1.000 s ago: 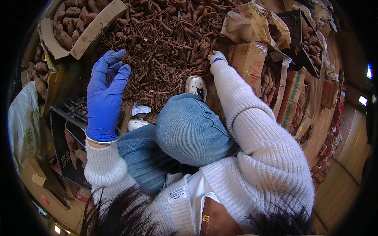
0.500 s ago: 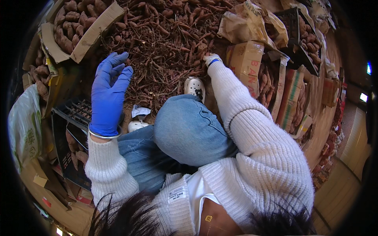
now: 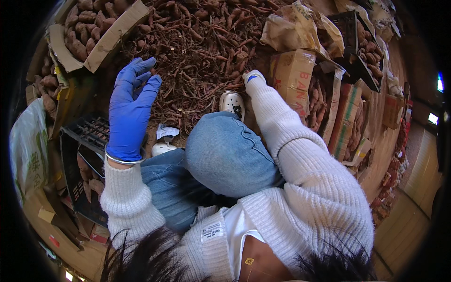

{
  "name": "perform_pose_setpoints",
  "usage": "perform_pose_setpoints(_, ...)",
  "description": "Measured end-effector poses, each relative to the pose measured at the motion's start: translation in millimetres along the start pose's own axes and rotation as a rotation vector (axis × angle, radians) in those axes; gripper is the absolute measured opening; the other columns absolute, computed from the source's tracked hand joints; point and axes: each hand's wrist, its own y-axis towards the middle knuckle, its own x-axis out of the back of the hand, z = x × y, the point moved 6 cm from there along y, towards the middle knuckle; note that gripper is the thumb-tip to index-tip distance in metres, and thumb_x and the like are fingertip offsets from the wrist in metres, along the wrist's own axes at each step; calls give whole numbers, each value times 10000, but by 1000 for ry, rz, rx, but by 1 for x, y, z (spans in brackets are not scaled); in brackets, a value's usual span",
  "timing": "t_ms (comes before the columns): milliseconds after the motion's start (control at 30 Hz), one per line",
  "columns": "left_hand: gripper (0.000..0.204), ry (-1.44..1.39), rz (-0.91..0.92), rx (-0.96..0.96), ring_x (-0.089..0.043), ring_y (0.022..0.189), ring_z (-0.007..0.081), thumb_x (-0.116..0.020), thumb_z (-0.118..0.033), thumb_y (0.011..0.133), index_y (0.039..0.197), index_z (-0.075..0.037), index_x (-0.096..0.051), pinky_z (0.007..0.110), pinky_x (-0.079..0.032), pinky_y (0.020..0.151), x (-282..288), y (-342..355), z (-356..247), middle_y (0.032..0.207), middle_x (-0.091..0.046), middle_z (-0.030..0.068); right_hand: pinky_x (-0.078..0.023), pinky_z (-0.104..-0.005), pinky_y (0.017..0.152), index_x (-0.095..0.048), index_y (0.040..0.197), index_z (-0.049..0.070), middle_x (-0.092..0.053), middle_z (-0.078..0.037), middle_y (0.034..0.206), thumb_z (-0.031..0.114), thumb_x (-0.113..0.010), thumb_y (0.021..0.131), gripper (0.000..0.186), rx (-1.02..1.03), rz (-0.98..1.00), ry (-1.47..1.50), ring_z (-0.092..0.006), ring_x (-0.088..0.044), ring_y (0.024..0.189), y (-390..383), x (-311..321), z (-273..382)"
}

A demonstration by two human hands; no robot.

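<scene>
A broad heap of reddish-brown sweet potatoes [image 3: 202,61], tangled with thin roots and stems, lies in front of me. My left hand [image 3: 131,101], in a blue glove, hovers over the heap's left edge. Its fingers are bent and its thumb stands apart; a bit of reddish root shows between the tips, and I see nothing clearly gripped. At the heap's right edge my right hand [image 3: 254,76], in a whitish glove with blue at the wrist, is low and closed. Its fingertips are hidden, so what they hold cannot be made out.
Cardboard boxes of sweet potatoes stand at the upper left [image 3: 115,37] and right [image 3: 292,77]. A black crate [image 3: 84,136] sits beside my left forearm, another crate [image 3: 345,33] at the far right. A crumpled tan bag [image 3: 291,28] borders the heap. My white shoe [image 3: 232,104] touches its near edge.
My right hand has drawn back slightly toward me along the heap's edge, and its fingers are less visible. My left hand has shifted slightly up and right, its thumb nearer the fingers.
</scene>
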Motion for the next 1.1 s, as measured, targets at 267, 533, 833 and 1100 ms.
perform_pose_setpoints(267, 316, -9, -12, 30, -539, 988, 150, -601, -98, 866, 1171, -33, -553, 275, -453, 872, 3, -1, -2, 1206, -477, 77, -385, -352, 952, -566, 1217, 98, -569, -100, 1232, 344, -642, 812, 481, -113, -6, 347, -262, -529, 1133, 8, -7, -6)
perform_pose_setpoints(533, 313, 41, -18, -39, -545, 956, 111, -584, -114, 883, 1182, -29, -542, 248, -439, 868, 9, -1, -3, 1140, -549, 59, -306, -267, 402, -585, 861, 116, -536, -4, 624, 193, -641, 811, 108, 249, -23, 1102, -104, -400, 447, -61, 68, 31)
perform_pose_setpoints(833, 230, -91, -34, -97, -558, 762, 88, -623, -163, 861, 1041, -20, -614, 229, -469, 739, 13, 5, -4, 839, -620, 32, -340, -167, 353, -547, 990, 72, -662, -43, 808, 166, -566, 892, 138, 879, 317, 921, -50, -447, 430, -281, 191, 154)
perform_pose_setpoints(1100, 299, -644, 62, -119, -612, 829, 114, -643, -222, 863, 1061, 1, -611, 232, -489, 770, 21, -3, -32, 928, -659, 73, -372, -163, 402, -621, 967, 76, -590, 34, 708, 220, -698, 815, 223, 1081, 249, 624, -21, -490, 494, -443, 203, 210)
